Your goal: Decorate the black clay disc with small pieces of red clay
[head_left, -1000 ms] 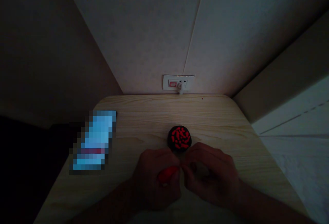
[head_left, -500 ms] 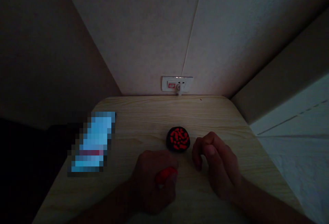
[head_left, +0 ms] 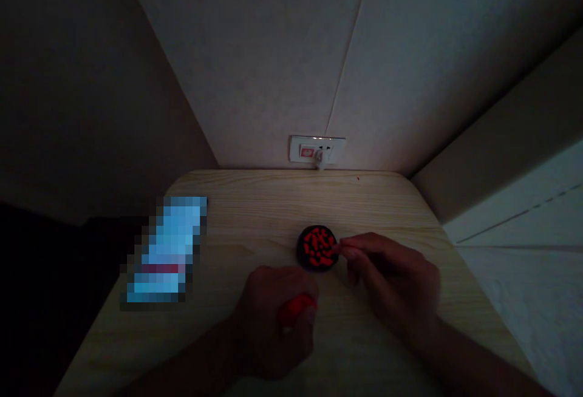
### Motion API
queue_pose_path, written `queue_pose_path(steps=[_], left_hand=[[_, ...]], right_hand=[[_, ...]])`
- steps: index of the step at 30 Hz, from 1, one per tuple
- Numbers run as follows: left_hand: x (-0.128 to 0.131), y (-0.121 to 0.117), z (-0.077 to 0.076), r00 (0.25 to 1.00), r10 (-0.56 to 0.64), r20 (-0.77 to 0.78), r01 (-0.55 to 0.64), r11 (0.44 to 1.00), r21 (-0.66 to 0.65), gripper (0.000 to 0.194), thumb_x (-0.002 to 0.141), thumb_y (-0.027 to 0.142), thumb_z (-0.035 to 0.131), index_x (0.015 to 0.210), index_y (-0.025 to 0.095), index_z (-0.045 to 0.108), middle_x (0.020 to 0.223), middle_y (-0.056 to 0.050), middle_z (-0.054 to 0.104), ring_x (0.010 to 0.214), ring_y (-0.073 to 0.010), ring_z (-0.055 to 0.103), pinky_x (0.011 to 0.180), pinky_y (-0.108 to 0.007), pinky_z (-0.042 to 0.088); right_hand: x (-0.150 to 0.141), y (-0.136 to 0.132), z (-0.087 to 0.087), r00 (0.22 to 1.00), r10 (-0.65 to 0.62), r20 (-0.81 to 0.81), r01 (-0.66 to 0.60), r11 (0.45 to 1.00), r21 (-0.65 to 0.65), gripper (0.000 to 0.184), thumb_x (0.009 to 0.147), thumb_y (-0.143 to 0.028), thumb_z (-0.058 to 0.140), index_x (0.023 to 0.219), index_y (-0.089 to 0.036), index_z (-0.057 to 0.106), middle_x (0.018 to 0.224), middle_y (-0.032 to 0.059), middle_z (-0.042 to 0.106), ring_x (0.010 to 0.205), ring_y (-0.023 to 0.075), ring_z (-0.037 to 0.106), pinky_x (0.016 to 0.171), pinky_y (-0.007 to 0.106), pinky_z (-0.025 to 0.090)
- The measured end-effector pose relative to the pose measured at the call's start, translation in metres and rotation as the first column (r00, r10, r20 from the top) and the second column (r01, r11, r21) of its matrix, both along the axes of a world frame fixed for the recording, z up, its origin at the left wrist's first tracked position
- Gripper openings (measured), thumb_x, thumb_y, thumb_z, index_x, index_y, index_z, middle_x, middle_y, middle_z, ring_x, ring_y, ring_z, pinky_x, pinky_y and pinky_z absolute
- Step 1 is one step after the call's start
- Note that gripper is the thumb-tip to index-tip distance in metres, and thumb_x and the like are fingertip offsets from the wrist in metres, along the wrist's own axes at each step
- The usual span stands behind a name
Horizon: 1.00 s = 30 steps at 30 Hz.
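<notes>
Looks pretty far along to me: the black disc (head_left: 302, 260), mid-table (head_left: 255, 215), has red bits (head_left: 314, 241) over most of its top. Black gaps are left, so can't call it finished. No proper container that I can see; the bits just sit on the disc. Left hand (head_left: 273, 327), at its 7 o'clock, is curled around a red lump (head_left: 295, 311). Right hand (head_left: 396, 278) makes a narrow pinch at the 3 o'clock edge; too dark to tell if anything's in it.

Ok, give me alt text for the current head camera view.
A person's right hand has its fingers at the right edge of a round black disc dotted with red pieces, while the left hand grips a red lump. The dim scene shows a wood-grain table with a pixelated, glowing screen at left and a wall socket behind.
</notes>
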State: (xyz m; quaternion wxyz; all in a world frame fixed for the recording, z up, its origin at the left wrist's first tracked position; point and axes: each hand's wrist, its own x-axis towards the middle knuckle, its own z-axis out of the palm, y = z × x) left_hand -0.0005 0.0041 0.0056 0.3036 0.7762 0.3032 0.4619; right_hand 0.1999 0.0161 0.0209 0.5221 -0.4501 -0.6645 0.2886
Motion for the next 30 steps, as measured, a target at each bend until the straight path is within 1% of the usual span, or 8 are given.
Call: queue_pose_path(steps=[2, 8, 13, 20, 22, 25, 27, 30], left_hand=[[0.000, -0.001, 0.000, 1.000, 0.002, -0.005, -0.002, 1.000, -0.004, 0.011, 0.081, 0.011, 0.053, 0.075, 0.020, 0.055, 0.060, 0.003, 0.052, 0.050, -0.0102, 0.047, 0.051, -0.024, 0.036], [0.001, -0.003, -0.002, 1.000, -0.017, -0.006, 0.017, 1.000, -0.013, 0.011, 0.079, 0.009, 0.053, 0.076, 0.020, 0.053, 0.061, 0.004, 0.051, 0.051, -0.0091, 0.047, 0.052, -0.023, 0.035], [0.004, -0.002, -0.003, 0.999, -0.030, -0.012, 0.030, 1.000, -0.008, 0.012, 0.078, 0.008, 0.052, 0.078, 0.020, 0.053, 0.061, 0.005, 0.051, 0.051, -0.0088, 0.046, 0.052, -0.023, 0.035], [0.005, -0.003, -0.005, 0.998, -0.054, -0.020, 0.054, 0.998, 0.019, 0.012, 0.076, 0.009, 0.053, 0.078, 0.021, 0.051, 0.061, 0.005, 0.051, 0.050, -0.0093, 0.045, 0.050, -0.025, 0.033], [0.005, -0.003, -0.004, 0.998, -0.063, -0.030, 0.063, 0.998, 0.015, 0.012, 0.077, 0.009, 0.052, 0.077, 0.021, 0.050, 0.060, 0.005, 0.050, 0.050, -0.0095, 0.045, 0.050, -0.025, 0.033], [0.005, -0.003, -0.002, 0.997, -0.067, -0.051, 0.068, 0.997, 0.021, 0.013, 0.077, 0.008, 0.052, 0.076, 0.021, 0.050, 0.061, 0.005, 0.052, 0.051, -0.0100, 0.048, 0.052, -0.025, 0.035], [0.006, -0.004, -0.001, 0.997, -0.060, -0.055, 0.062, 0.998, 0.018, 0.014, 0.075, 0.008, 0.052, 0.076, 0.021, 0.050, 0.061, 0.005, 0.053, 0.051, -0.0101, 0.049, 0.052, -0.025, 0.036], [0.006, -0.004, -0.001, 0.996, -0.061, -0.060, 0.062, 0.998, 0.005, 0.014, 0.075, 0.008, 0.052, 0.076, 0.021, 0.050, 0.061, 0.004, 0.054, 0.050, -0.0103, 0.049, 0.051, -0.025, 0.035]], right_hand=[[0.002, 0.001, -0.002, 1.000, -0.002, -0.017, 0.002, 1.000, -0.005, 0.013, 0.093, -0.018, 0.070, 0.101, -0.025, 0.078, 0.080, 0.0020, 0.077, 0.050, 0.0098, 0.062, 0.046, 0.022, 0.050], [0.002, 0.004, -0.003, 0.996, -0.017, -0.088, 0.010, 0.997, -0.078, 0.020, 0.098, -0.020, 0.064, 0.113, -0.027, 0.077, 0.064, -0.0022, 0.068, 0.050, 0.0106, 0.061, 0.048, 0.023, 0.051], [0.001, 0.009, 0.006, 0.977, -0.050, -0.208, 0.021, 0.990, -0.137, 0.005, 0.085, -0.021, 0.079, 0.090, -0.023, 0.079, 0.077, 0.0014, 0.076, 0.048, 0.0095, 0.062, 0.044, 0.021, 0.051], [0.008, 0.019, 0.005, 0.946, -0.083, -0.312, -0.006, 0.962, -0.274, 0.020, 0.072, -0.024, 0.091, 0.072, -0.020, 0.071, 0.062, -0.0020, 0.069, 0.048, 0.0096, 0.060, 0.046, 0.020, 0.048], [0.010, 0.022, 0.003, 0.941, -0.083, -0.329, -0.026, 0.949, -0.313, 0.018, 0.076, -0.028, 0.088, 0.075, -0.019, 0.073, 0.060, -0.0020, 0.068, 0.050, 0.0093, 0.059, 0.050, 0.020, 0.049], [0.011, 0.026, 0.000, 0.915, -0.075, -0.396, -0.085, 0.925, -0.371, 0.017, 0.084, -0.036, 0.081, 0.090, -0.020, 0.079, 0.072, 0.0005, 0.073, 0.055, 0.0093, 0.061, 0.055, 0.022, 0.051], [0.010, 0.028, 0.001, 0.881, -0.083, -0.465, -0.126, 0.907, -0.402, 0.022, 0.083, -0.038, 0.082, 0.097, -0.022, 0.081, 0.078, 0.0013, 0.075, 0.059, 0.0094, 0.063, 0.058, 0.022, 0.053], [0.008, 0.030, 0.004, 0.830, -0.123, -0.544, -0.177, 0.866, -0.467, 0.027, 0.073, -0.035, 0.090, 0.096, -0.022, 0.082, 0.077, 0.0012, 0.075, 0.067, 0.0097, 0.066, 0.064, 0.020, 0.055]])
